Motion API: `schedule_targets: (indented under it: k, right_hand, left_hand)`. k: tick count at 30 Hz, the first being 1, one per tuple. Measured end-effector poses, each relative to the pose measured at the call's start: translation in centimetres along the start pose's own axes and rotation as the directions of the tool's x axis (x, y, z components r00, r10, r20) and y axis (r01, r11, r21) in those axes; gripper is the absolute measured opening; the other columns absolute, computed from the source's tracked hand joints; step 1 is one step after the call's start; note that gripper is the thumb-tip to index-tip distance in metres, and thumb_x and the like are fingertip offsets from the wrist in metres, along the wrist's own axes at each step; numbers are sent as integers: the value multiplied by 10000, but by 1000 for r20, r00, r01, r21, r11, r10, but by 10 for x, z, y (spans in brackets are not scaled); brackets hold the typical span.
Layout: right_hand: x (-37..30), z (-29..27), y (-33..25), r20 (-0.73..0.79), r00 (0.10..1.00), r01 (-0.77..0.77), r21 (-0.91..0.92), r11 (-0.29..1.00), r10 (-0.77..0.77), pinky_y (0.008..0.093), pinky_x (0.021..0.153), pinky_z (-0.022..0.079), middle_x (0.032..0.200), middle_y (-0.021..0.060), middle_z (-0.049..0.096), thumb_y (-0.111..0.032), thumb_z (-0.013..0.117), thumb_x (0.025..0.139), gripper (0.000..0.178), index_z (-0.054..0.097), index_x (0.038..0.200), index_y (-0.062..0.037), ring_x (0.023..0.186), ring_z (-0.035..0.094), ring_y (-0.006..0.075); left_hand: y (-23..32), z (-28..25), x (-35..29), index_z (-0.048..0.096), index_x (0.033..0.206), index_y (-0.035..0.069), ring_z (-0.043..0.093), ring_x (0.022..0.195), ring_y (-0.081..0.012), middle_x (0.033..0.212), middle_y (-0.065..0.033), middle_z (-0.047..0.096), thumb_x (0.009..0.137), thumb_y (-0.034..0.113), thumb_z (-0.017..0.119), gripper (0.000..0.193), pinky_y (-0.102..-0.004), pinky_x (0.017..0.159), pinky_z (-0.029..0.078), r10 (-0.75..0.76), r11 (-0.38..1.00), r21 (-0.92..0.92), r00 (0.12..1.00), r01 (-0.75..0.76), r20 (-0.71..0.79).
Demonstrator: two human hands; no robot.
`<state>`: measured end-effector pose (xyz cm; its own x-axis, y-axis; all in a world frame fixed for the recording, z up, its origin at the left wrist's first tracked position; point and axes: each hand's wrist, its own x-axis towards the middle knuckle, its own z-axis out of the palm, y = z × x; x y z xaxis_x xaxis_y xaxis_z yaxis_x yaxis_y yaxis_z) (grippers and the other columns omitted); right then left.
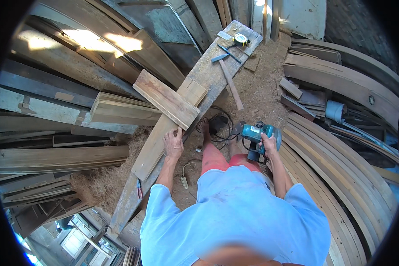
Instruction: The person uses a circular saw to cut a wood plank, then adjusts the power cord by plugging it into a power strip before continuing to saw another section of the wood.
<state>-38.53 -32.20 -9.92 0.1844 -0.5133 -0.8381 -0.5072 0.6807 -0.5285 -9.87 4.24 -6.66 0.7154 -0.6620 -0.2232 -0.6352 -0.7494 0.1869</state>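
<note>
My right hand is wrapped round the handle of a teal circular saw, held out to the right of my legs, off the bench. A pale plank lies lengthwise on a long, worn bench board. Across it rests a shorter reddish-brown board. My left hand lies on the pale plank with its fingers stretched toward the short board's near end. Whether the fingertips touch that board I cannot tell.
A hammer, a dark bar and a tape measure lie at the bench's far end. Red-handled pliers sit nearer. Black cable loops by my feet. Stacked timber lines the right; more planks lean left.
</note>
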Motion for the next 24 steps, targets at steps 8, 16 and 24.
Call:
schedule_targets:
  k: [8, 16, 24]
  right_hand:
    - [-7, 10, -24, 36, 995, 101, -91, 991, -98, 287, 475, 475, 723, 22, 571, -173, 679, 932, 159, 569, 976, -68, 522, 552, 117]
    - [-65, 5, -57, 17, 967, 254, -58, 965, -253, 286, 482, 463, 719, 32, 562, -107, 656, 892, 258, 566, 1114, -13, 514, 532, 125]
    - [-126, 25, -123, 168, 816, 578, -260, 774, -553, 280, 541, 452, 715, -4, 560, -91, 661, 845, 211, 603, 1033, -15, 610, 543, 88]
  left_hand:
    - [17, 12, 57, 504, 1480, 128, 362, 1401, -493, 1552, -289, 363, 801, 90, 704, 709, -601, 1123, 322, 193, 980, -25, 976, -197, -104]
    - [3, 17, 68, 443, 1550, 293, 132, 1521, -543, 1658, -269, 210, 722, 215, 782, 898, -722, 1176, 153, 166, 983, -74, 986, -166, -3]
    - [-1, 19, 71, 452, 1539, 333, 100, 1525, -547, 1654, -268, 218, 719, 260, 774, 884, -746, 1173, 98, 157, 984, -91, 987, -155, 19]
